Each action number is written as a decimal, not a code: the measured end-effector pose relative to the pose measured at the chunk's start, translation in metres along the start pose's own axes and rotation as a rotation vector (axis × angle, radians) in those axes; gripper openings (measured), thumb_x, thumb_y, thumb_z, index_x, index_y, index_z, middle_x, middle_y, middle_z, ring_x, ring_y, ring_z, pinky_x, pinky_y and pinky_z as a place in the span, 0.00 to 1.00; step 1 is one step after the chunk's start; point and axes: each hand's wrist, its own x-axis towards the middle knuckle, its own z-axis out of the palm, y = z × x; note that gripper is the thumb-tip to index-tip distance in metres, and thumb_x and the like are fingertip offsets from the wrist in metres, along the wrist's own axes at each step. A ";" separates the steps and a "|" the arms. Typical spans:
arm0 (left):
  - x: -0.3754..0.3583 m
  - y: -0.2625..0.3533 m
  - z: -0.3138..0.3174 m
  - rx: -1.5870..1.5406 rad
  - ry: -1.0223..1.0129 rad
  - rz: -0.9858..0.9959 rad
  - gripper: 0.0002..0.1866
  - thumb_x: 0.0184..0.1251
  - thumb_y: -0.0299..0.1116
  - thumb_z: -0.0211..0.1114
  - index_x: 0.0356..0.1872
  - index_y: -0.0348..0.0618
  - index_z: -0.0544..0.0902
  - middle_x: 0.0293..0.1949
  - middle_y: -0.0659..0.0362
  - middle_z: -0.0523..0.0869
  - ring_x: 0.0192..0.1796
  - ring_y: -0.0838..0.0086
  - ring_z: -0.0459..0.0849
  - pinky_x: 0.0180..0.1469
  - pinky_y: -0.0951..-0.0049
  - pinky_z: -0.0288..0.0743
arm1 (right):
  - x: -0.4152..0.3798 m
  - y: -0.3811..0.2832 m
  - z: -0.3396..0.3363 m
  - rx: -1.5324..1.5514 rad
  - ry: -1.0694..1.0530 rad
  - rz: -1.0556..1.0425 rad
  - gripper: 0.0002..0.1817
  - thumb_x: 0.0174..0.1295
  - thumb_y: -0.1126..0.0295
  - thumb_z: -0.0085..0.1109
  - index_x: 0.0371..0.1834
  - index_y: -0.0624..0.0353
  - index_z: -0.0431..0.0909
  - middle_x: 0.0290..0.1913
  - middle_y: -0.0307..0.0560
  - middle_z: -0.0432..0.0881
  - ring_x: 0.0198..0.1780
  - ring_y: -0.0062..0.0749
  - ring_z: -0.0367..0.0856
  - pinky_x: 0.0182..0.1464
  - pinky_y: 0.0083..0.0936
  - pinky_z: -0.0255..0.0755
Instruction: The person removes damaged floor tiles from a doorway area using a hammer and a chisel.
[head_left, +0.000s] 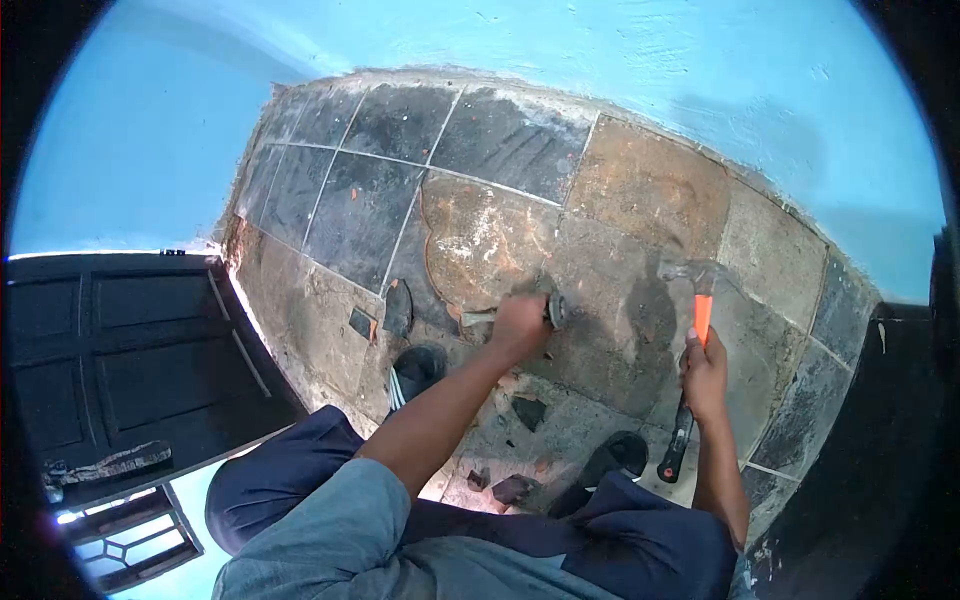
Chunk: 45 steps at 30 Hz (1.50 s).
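Observation:
My left hand (pixel 522 330) is closed around a chisel (pixel 480 318) low over the floor. The chisel's blade points left, and its round guarded end (pixel 555 311) sticks out on the right of my fist. My right hand (pixel 706 375) grips a claw hammer (pixel 703 310) by its orange and black handle. The metal hammer head (pixel 692 269) is raised at the right, apart from the chisel. Near the blade lies the edge of a dark tile (pixel 420 285) beside a bare, brownish patch of bedding (pixel 485 240).
Dark grey tiles (pixel 380 210) cover the floor's back left, up to a light blue wall (pixel 500 40). Broken tile pieces (pixel 398 308) lie by my shoes (pixel 418 370), with another shard (pixel 528 411) between my feet. A dark panelled door (pixel 150 340) stands at the left.

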 end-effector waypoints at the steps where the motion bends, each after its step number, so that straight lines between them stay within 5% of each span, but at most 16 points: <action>1: 0.000 0.000 0.001 0.000 0.005 0.003 0.11 0.55 0.37 0.71 0.38 0.46 0.84 0.34 0.50 0.89 0.39 0.50 0.87 0.44 0.49 0.74 | 0.000 0.000 -0.004 0.031 0.028 0.010 0.14 0.81 0.57 0.50 0.44 0.57 0.73 0.20 0.32 0.66 0.17 0.17 0.65 0.19 0.20 0.62; 8: -0.001 0.008 -0.004 0.038 -0.022 -0.039 0.12 0.53 0.34 0.72 0.39 0.47 0.85 0.32 0.50 0.88 0.38 0.51 0.87 0.44 0.49 0.74 | -0.005 0.031 0.037 0.185 0.376 -0.248 0.15 0.81 0.55 0.47 0.38 0.53 0.71 0.20 0.33 0.67 0.16 0.20 0.66 0.20 0.21 0.62; 9: 0.000 0.008 -0.005 0.051 -0.043 -0.048 0.12 0.53 0.34 0.72 0.39 0.47 0.85 0.31 0.50 0.88 0.38 0.51 0.87 0.44 0.49 0.74 | -0.002 0.100 0.055 -0.031 0.348 -0.296 0.15 0.81 0.55 0.49 0.39 0.53 0.72 0.21 0.33 0.68 0.17 0.20 0.67 0.21 0.21 0.63; 12: -0.003 0.001 0.002 -0.013 -0.003 0.002 0.11 0.54 0.34 0.71 0.38 0.47 0.85 0.30 0.50 0.88 0.38 0.50 0.87 0.45 0.49 0.73 | -0.028 0.084 0.087 -0.471 -0.051 -0.488 0.16 0.79 0.53 0.52 0.41 0.55 0.72 0.24 0.33 0.70 0.22 0.19 0.71 0.24 0.23 0.65; 14: -0.006 0.007 -0.008 -0.019 -0.008 -0.005 0.10 0.55 0.33 0.70 0.38 0.47 0.85 0.30 0.50 0.88 0.38 0.50 0.87 0.45 0.48 0.73 | -0.029 0.076 0.076 -0.331 -0.188 -0.137 0.19 0.78 0.53 0.52 0.51 0.59 0.74 0.34 0.45 0.79 0.35 0.34 0.79 0.38 0.33 0.73; 16: -0.007 0.004 -0.011 -0.030 0.002 0.007 0.09 0.56 0.33 0.69 0.38 0.46 0.85 0.30 0.50 0.88 0.38 0.49 0.87 0.45 0.48 0.73 | -0.029 0.057 0.064 -0.169 -0.206 0.070 0.19 0.78 0.53 0.51 0.53 0.60 0.75 0.35 0.48 0.80 0.36 0.37 0.82 0.41 0.34 0.75; 18: -0.008 -0.005 -0.002 -0.056 0.025 0.033 0.09 0.56 0.34 0.68 0.38 0.47 0.85 0.31 0.50 0.88 0.37 0.49 0.87 0.45 0.48 0.73 | -0.025 0.032 0.045 -0.002 -0.108 0.141 0.16 0.80 0.55 0.49 0.46 0.57 0.74 0.28 0.40 0.76 0.27 0.27 0.78 0.30 0.28 0.73; 21: -0.003 -0.003 0.000 -0.058 0.037 0.000 0.10 0.56 0.34 0.68 0.39 0.46 0.85 0.30 0.51 0.88 0.37 0.49 0.87 0.47 0.47 0.72 | -0.009 0.022 0.025 0.180 0.219 -0.096 0.18 0.81 0.53 0.48 0.35 0.52 0.69 0.20 0.33 0.68 0.17 0.19 0.66 0.20 0.22 0.62; 24: -0.002 0.011 -0.015 0.050 -0.068 -0.095 0.10 0.56 0.34 0.68 0.39 0.45 0.86 0.40 0.50 0.88 0.47 0.53 0.86 0.52 0.49 0.70 | -0.015 0.033 0.045 0.287 0.375 -0.157 0.12 0.81 0.59 0.46 0.43 0.55 0.71 0.25 0.33 0.70 0.21 0.19 0.70 0.23 0.22 0.66; 25: -0.004 0.013 -0.017 0.086 -0.005 -0.077 0.11 0.56 0.35 0.68 0.40 0.45 0.86 0.43 0.51 0.87 0.51 0.55 0.83 0.54 0.51 0.69 | -0.022 0.060 0.055 0.240 0.279 -0.062 0.15 0.81 0.57 0.48 0.42 0.57 0.73 0.25 0.36 0.72 0.22 0.21 0.72 0.25 0.26 0.69; 27: -0.008 0.017 -0.018 0.159 0.118 -0.034 0.11 0.58 0.36 0.69 0.40 0.45 0.86 0.50 0.51 0.84 0.59 0.58 0.79 0.57 0.53 0.67 | -0.022 0.098 0.079 -0.557 0.052 -0.577 0.18 0.80 0.55 0.49 0.44 0.60 0.75 0.26 0.38 0.74 0.24 0.24 0.75 0.28 0.30 0.71; 30: -0.007 0.017 -0.022 0.206 0.000 -0.089 0.12 0.58 0.38 0.70 0.41 0.46 0.86 0.54 0.54 0.78 0.63 0.60 0.72 0.59 0.56 0.64 | -0.036 0.083 0.086 -0.244 -0.177 -0.108 0.20 0.78 0.52 0.52 0.45 0.61 0.76 0.28 0.40 0.76 0.26 0.29 0.78 0.30 0.34 0.72; 33: -0.011 0.016 -0.033 0.146 0.031 0.006 0.14 0.56 0.37 0.72 0.43 0.45 0.85 0.50 0.54 0.79 0.61 0.60 0.73 0.58 0.56 0.63 | -0.024 0.084 0.063 -0.062 -0.130 0.069 0.17 0.79 0.54 0.51 0.47 0.58 0.76 0.27 0.38 0.75 0.24 0.26 0.76 0.28 0.30 0.71; 39: -0.019 -0.002 -0.038 0.045 0.003 0.169 0.20 0.57 0.38 0.74 0.50 0.46 0.83 0.50 0.57 0.80 0.60 0.62 0.75 0.58 0.57 0.62 | -0.017 0.036 0.024 0.320 0.299 -0.081 0.11 0.80 0.59 0.49 0.49 0.54 0.74 0.25 0.35 0.70 0.22 0.16 0.69 0.24 0.19 0.66; 42: -0.025 -0.001 -0.041 0.054 0.052 0.171 0.21 0.58 0.39 0.75 0.51 0.46 0.84 0.49 0.59 0.80 0.59 0.63 0.75 0.58 0.57 0.62 | -0.022 0.106 0.067 0.367 0.391 -0.125 0.17 0.79 0.52 0.50 0.39 0.53 0.72 0.23 0.35 0.70 0.19 0.22 0.69 0.22 0.25 0.66; 45: -0.028 0.002 -0.040 0.063 0.150 0.188 0.21 0.57 0.40 0.75 0.52 0.46 0.86 0.49 0.60 0.80 0.58 0.64 0.75 0.58 0.58 0.62 | -0.033 0.109 0.093 -0.138 -0.076 -0.077 0.17 0.79 0.51 0.50 0.41 0.53 0.72 0.23 0.35 0.70 0.19 0.22 0.70 0.21 0.25 0.67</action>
